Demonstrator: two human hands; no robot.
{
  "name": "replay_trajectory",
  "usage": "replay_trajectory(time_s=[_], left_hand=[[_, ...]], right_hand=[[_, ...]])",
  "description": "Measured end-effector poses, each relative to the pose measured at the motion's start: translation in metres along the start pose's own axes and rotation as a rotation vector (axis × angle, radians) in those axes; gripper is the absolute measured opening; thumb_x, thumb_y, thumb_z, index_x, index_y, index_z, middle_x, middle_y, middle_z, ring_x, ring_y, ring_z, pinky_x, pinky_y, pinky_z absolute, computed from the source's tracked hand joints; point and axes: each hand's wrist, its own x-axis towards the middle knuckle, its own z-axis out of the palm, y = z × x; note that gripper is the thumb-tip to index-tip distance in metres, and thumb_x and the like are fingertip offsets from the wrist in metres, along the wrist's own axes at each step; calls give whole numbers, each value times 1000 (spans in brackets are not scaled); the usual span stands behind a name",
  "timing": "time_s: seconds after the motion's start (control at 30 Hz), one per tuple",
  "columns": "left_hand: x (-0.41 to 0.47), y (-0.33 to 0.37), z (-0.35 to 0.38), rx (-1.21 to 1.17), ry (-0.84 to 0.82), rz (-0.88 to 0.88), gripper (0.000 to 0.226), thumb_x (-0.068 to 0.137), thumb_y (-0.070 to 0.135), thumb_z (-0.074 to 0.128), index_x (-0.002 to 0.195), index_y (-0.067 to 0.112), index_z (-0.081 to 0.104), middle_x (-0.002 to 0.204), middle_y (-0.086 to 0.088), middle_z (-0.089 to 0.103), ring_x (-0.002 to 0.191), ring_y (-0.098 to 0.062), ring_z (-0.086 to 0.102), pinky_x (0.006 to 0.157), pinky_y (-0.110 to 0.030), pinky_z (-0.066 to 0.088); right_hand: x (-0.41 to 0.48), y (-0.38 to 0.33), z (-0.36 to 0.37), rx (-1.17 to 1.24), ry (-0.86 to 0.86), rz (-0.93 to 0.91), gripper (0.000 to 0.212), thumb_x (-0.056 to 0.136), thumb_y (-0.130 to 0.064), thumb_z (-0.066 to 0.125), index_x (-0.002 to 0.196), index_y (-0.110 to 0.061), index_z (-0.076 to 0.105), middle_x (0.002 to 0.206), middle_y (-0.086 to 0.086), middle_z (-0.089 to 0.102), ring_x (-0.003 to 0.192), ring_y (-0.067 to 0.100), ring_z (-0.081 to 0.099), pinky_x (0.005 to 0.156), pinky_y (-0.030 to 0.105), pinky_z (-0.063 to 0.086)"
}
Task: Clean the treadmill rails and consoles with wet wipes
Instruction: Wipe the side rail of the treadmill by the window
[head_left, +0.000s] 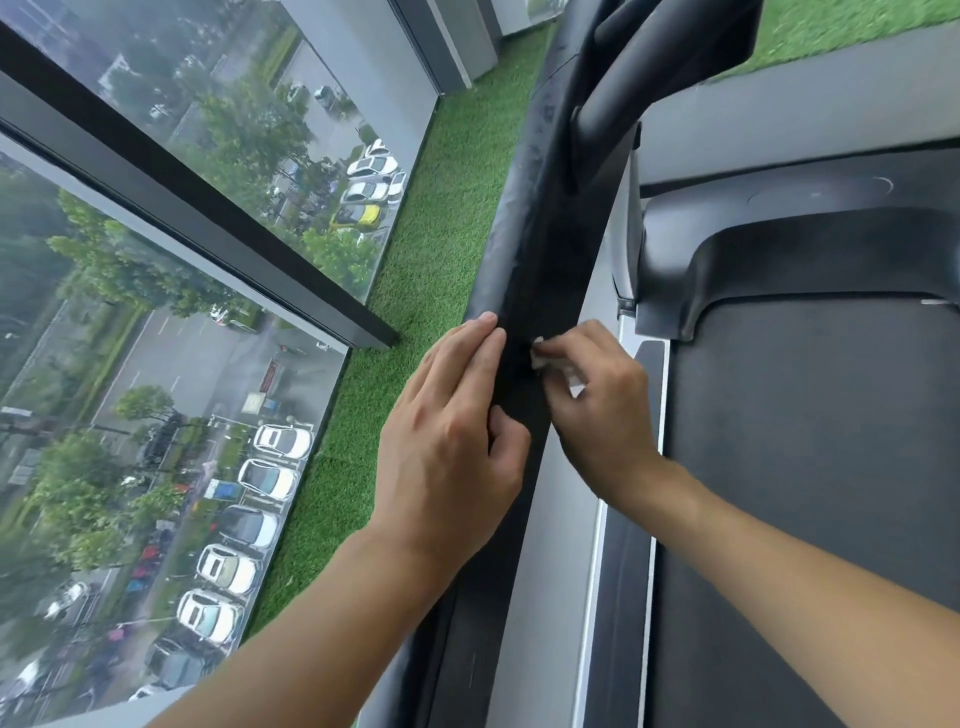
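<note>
Hands at work on a treadmill: a person's left hand (452, 431) and right hand (605, 410) meet at the centre of the scene on the machine's black handrail (530, 249), which runs from 6 o'clock up to 12 o'clock. The left hand lies along the rail's outer edge. Its four fingers are straight and pressed together, pointing towards 12 o'clock, and the thumb is bent against the rail's top face. The right hand sits just across the rail on the 3 o'clock side, fingers curled tight around a crumpled white wet wipe (543, 357). It holds the wipe against the rail's inner side, and a corner of it pokes out from the grip. The two hands are near each other but apart, with the dark rail showing between them.

Above the hands, towards 12 o'clock, the rail's outer edge is mottled with pale streaks, and a thick black upright (613, 93) joins it there. The dark treadmill belt (810, 493) fills the 3 o'clock side, with the black motor cover (779, 249) at its head around 2 o'clock. Green artificial turf (415, 249) lines the strip between the machine and a tall window (130, 338) on the 9 o'clock side. Through the glass, rows of parked cars (270, 483) and trees show far below.
</note>
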Motion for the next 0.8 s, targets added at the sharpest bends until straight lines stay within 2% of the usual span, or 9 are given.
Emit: replay_trajectory(time_s=[0.07, 0.17, 0.33, 0.43, 0.57, 0.67, 0.73, 0.8], left_hand=[[-1, 0, 0, 5, -3, -5, 56, 77, 1, 57, 133, -3, 58, 140, -11, 56, 131, -24, 52, 110, -30, 41], [-2, 0, -1, 11, -3, -10, 55, 79, 3, 56, 134, -2, 58, 141, -9, 56, 132, -23, 51, 109, -29, 42], [-2, 0, 0, 13, -2, -6, 55, 81, 4, 56, 135, -2, 57, 141, -9, 56, 132, -21, 50, 110, -25, 38], [-2, -2, 0, 6, 8, -3, 55, 81, 4, 56, 135, -2, 57, 140, -9, 56, 132, -21, 51, 109, -28, 40], [-2, -2, 0, 12, 13, 10, 53, 82, 5, 56, 135, -2, 56, 139, -9, 57, 131, -22, 51, 110, -29, 40], [-2, -2, 0, 5, 6, 13, 53, 83, 7, 55, 135, -2, 56, 139, -9, 57, 131, -22, 51, 110, -27, 39], [-2, -2, 0, 3, 8, 7, 53, 83, 7, 54, 136, -1, 56, 139, -8, 57, 131, -21, 50, 110, -24, 37], [-2, -2, 0, 2, 13, -3, 53, 83, 7, 54, 135, -1, 56, 139, -7, 57, 131, -20, 49, 110, -19, 32]], right_hand=[[-2, 6, 2, -2, 17, 81, 15, 83, 2, 56, 89, -1, 70, 85, 9, 62, 74, 20, 60, 71, 17, 48], [-22, 5, 2, -17, -62, 72, 14, 84, 0, 57, 90, -2, 70, 86, 7, 62, 74, 15, 58, 73, 2, 39], [-23, 16, 7, -35, -3, 208, 18, 82, 10, 60, 90, -2, 70, 86, 10, 63, 75, 19, 58, 70, 0, 34], [-40, 12, 7, -13, -62, 230, 16, 85, 9, 62, 93, -1, 70, 91, 10, 64, 78, 16, 57, 73, -1, 38], [-35, 15, 8, 3, -38, 395, 15, 91, 5, 58, 98, -1, 70, 98, 10, 65, 83, 17, 57, 72, -2, 37], [-45, 18, 4, 72, -162, 508, 21, 93, 2, 53, 102, -9, 70, 102, 5, 67, 90, 16, 60, 76, 4, 42], [-45, 21, -6, 234, -193, 630, 30, 94, 2, 45, 100, -16, 68, 102, 3, 66, 94, 19, 61, 79, 19, 51], [-34, 21, -15, 434, -151, 735, 35, 92, 4, 40, 96, -18, 67, 99, 5, 64, 92, 23, 62, 73, 30, 56]])
